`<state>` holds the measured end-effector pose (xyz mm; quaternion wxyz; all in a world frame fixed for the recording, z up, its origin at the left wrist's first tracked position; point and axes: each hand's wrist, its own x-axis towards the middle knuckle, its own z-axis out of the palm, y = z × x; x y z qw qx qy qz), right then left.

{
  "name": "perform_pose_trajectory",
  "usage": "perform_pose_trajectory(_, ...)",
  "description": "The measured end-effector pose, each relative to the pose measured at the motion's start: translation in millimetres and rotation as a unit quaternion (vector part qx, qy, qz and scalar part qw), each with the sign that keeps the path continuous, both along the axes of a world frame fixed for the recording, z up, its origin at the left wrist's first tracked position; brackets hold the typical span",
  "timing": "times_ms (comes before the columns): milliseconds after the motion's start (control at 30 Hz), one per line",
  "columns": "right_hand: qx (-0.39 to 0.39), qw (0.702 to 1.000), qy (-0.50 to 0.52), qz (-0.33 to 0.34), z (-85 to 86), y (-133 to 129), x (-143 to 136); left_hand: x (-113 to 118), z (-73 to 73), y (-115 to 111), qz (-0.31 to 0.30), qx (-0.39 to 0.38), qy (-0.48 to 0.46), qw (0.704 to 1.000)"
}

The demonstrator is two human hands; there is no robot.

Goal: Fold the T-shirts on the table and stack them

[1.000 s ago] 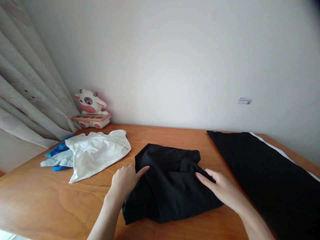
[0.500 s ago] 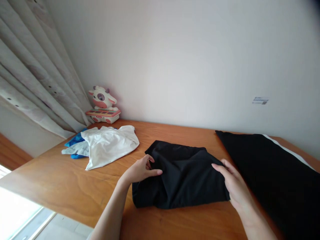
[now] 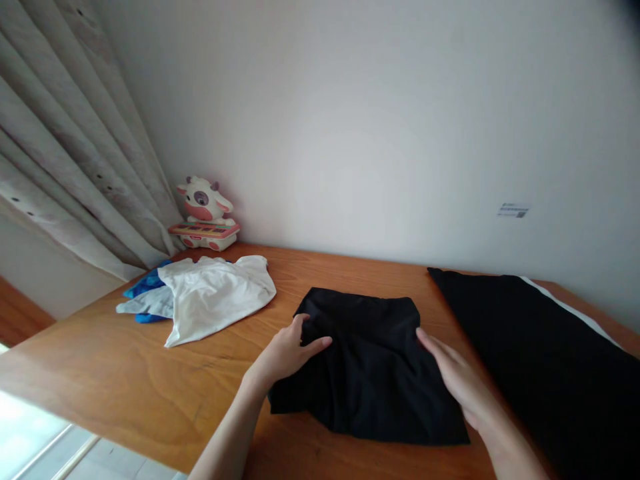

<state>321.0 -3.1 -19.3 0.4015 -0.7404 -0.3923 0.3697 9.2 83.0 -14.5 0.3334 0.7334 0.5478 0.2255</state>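
A rumpled black cloth garment [image 3: 370, 373] lies on the wooden table [image 3: 210, 373] between my two hands. At its left side my left hand [image 3: 290, 350] rests with thumb and fingers apart, the thumb lying over the cloth. My right hand [image 3: 453, 370] is at the garment's right edge, fingers stretched out and touching the cloth; part of its fingers is hidden behind the thumb side.
White clothing [image 3: 215, 293] lies over blue and grey pieces [image 3: 150, 300] at the left. Behind them stands a cow toy with a keyboard [image 3: 204, 213]. A large black cloth with a white stripe [image 3: 540, 353] covers the right side. A curtain [image 3: 75, 133] hangs at the left.
My right hand has let go of the garment's right edge and straightened its fingers. The garment's lower right part has dropped flatter and nearer to me. My left hand has shifted slightly right.
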Motion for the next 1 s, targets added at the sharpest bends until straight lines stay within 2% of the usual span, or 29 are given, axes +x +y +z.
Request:
perform_pose_trajectory(67,-0.034,0.995,-0.04,0.089,-3.4,-3.1,-5.6,6.5,-3.8,-3.4,0.005,-0.001,0.065,0.998)
perform_pose_trajectory(133,-0.05,0.987,-0.07,0.132,-6.7,-5.5,-11.6,12.2,-4.8,-5.8,-0.018,0.01,0.107,0.994)
perform_pose_trajectory(233,-0.044,0.983,-0.107,0.142,-10.4,-5.2,-16.0,16.7,-3.8,-6.9,-0.064,0.039,0.115,0.991)
perform_pose_trajectory(333,-0.02,0.98,-0.129,0.148,-13.0,-0.5,-13.1,17.1,-2.2,-5.1,-0.072,0.081,0.064,0.992)
perform_pose_trajectory(400,0.008,0.982,-0.119,0.145,-14.6,3.5,-9.8,16.5,-0.8,-2.8,-0.053,0.114,0.025,0.992)
perform_pose_trajectory(467,0.047,0.988,-0.105,0.108,-15.1,6.4,-9.6,16.5,0.9,-0.7,-0.017,0.151,0.001,0.988)
perform_pose_trajectory(533,0.103,0.988,-0.107,0.045,-12.3,6.2,-15.8,18.1,2.6,-0.1,0.051,0.2,-0.003,0.979)
perform_pose_trajectory(600,0.171,0.977,-0.126,0.031,-4.5,1.8,-29.3,22.0,4.3,-1.9,0.106,0.23,-0.019,0.967)
perform_pose_trajectory(633,0.202,0.968,-0.136,0.062,1.3,-1.9,-38.2,24.8,5.1,-3.9,0.106,0.219,-0.047,0.969)
perform_pose_trajectory(700,0.236,0.941,-0.146,0.194,15.0,-10.9,-58.0,31.4,6.5,-9.2,0.044,0.133,-0.13,0.981)
perform_pose_trajectory(767,0.216,0.904,-0.135,0.343,27.3,-19.3,-76.1,38.1,6.5,-14.8,-0.025,0.043,-0.193,0.98)
perform_pose_trajectory(800,0.2,0.889,-0.124,0.393,31.2,-22.3,-83.1,40.9,5.6,-17.0,-0.04,0.023,-0.204,0.978)
perform_pose_trajectory(833,0.19,0.883,-0.109,0.416,33.0,-24.0,-88.4,43.1,4.4,-18.7,-0.044,0.018,-0.203,0.978)
perform_pose_trajectory(900,0.19,0.897,-0.069,0.394,29.9,-23.6,-93.1,45.5,1.4,-20.2,-0.039,0.025,-0.196,0.98)
perform_pose_trajectory(1000,0.217,0.94,0.017,0.263,13.7,-14.4,-88.5,45.4,1.0,-21.4,-0.052,0.027,-0.2,0.978)
